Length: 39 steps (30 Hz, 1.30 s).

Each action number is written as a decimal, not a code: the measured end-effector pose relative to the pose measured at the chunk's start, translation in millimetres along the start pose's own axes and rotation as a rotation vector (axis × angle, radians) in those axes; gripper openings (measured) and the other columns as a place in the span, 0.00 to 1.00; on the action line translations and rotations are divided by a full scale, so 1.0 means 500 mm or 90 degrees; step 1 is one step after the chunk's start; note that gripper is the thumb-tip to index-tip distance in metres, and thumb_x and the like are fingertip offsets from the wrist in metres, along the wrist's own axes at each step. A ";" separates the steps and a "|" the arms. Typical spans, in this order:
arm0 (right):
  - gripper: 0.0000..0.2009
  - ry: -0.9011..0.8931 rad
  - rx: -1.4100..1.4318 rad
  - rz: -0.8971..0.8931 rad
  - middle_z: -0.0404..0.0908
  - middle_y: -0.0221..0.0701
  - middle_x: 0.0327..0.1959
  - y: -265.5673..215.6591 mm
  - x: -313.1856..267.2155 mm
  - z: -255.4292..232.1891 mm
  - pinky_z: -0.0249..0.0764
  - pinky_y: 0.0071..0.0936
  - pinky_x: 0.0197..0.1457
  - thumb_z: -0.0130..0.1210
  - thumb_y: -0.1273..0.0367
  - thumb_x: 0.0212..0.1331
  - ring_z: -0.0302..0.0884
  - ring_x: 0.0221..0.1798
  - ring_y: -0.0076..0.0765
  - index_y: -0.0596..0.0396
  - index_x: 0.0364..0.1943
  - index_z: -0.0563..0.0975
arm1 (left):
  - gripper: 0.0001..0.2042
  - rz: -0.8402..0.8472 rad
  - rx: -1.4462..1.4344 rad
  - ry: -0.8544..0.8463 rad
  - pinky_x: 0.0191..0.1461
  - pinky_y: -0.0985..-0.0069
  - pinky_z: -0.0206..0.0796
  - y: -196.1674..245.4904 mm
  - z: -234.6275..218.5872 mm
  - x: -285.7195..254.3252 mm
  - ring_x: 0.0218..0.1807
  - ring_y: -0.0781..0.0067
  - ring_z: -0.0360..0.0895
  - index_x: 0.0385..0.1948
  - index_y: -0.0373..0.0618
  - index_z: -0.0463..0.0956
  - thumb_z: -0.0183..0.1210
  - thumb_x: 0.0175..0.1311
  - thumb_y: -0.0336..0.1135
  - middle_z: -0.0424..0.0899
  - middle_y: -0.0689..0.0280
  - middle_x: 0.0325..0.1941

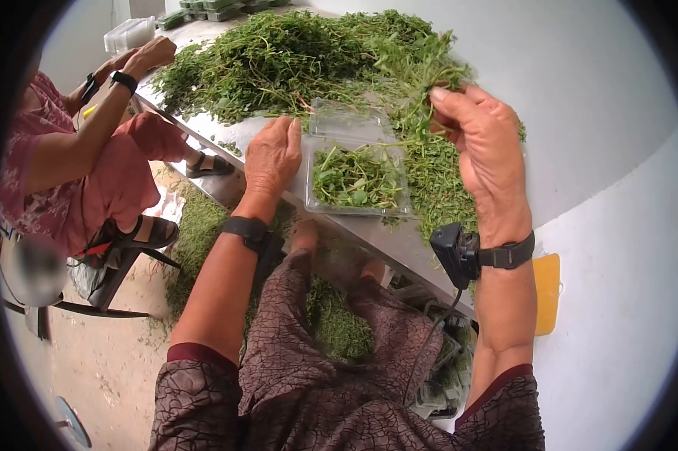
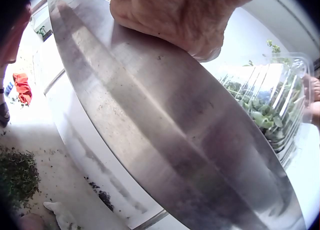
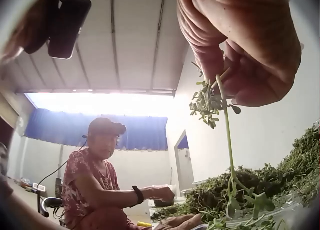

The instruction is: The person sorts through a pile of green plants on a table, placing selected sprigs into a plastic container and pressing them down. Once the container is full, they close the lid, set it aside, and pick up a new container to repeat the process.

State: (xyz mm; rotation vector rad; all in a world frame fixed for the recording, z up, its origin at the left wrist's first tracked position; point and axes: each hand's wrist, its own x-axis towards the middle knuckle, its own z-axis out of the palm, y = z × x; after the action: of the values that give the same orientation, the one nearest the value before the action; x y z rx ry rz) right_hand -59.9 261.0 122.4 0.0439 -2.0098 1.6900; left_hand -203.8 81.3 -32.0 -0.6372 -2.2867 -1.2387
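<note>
My right hand (image 1: 480, 139) is raised over the right side of the table and pinches a bunch of leafy green sprigs (image 1: 422, 68) between thumb and fingers. A long stem (image 3: 229, 135) hangs below that hand in the right wrist view. My left hand (image 1: 273, 158) rests loosely curled near the table's front edge, left of the clear plastic box (image 1: 307, 197); its fingertips are hidden. Cut greens (image 1: 358, 177) lie inside the box, whose clear lid (image 1: 346, 116) is folded back, away from me. In the left wrist view the box (image 2: 300, 84) stands apart from my left hand (image 2: 170, 19).
A large heap of greens (image 1: 279, 60) covers the back of the metal table (image 1: 339, 225), with more spread at right. Another person (image 1: 83, 150) sits at left. Stacked boxes (image 1: 219, 6) stand at the back. More greens (image 1: 192, 240) lie on the floor; a wall (image 1: 594, 113) rises at right.
</note>
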 end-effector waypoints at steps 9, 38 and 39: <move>0.04 -0.081 -0.630 -0.161 0.75 0.38 0.20 0.093 -0.070 -0.001 0.68 0.38 0.29 0.56 0.73 0.46 0.73 0.25 0.45 0.59 0.22 0.78 | 0.15 -0.007 0.000 0.001 0.44 0.55 0.67 0.006 -0.005 -0.002 0.38 0.44 0.76 0.31 0.40 0.73 0.46 0.69 0.42 0.78 0.51 0.34; 0.11 -0.106 -0.643 -0.161 0.83 0.41 0.37 0.041 -0.106 -0.030 0.74 0.38 0.48 0.56 0.74 0.50 0.79 0.42 0.47 0.60 0.38 0.81 | 0.13 0.008 -0.002 0.030 0.42 0.55 0.68 0.001 0.004 -0.003 0.37 0.45 0.76 0.30 0.41 0.72 0.48 0.68 0.42 0.79 0.52 0.33; 0.11 -0.105 -0.644 -0.161 0.83 0.41 0.37 0.040 -0.113 -0.031 0.74 0.38 0.48 0.56 0.74 0.50 0.79 0.42 0.47 0.60 0.38 0.81 | 0.13 0.009 0.000 0.030 0.42 0.55 0.68 0.001 0.004 -0.003 0.37 0.44 0.76 0.30 0.41 0.73 0.48 0.68 0.42 0.79 0.52 0.33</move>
State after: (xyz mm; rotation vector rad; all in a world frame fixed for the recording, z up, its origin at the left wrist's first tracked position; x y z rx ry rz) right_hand -12.0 263.5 83.0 0.0802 -2.6146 0.4061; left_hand -202.9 83.1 -33.6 -0.6163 -2.2405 -1.2340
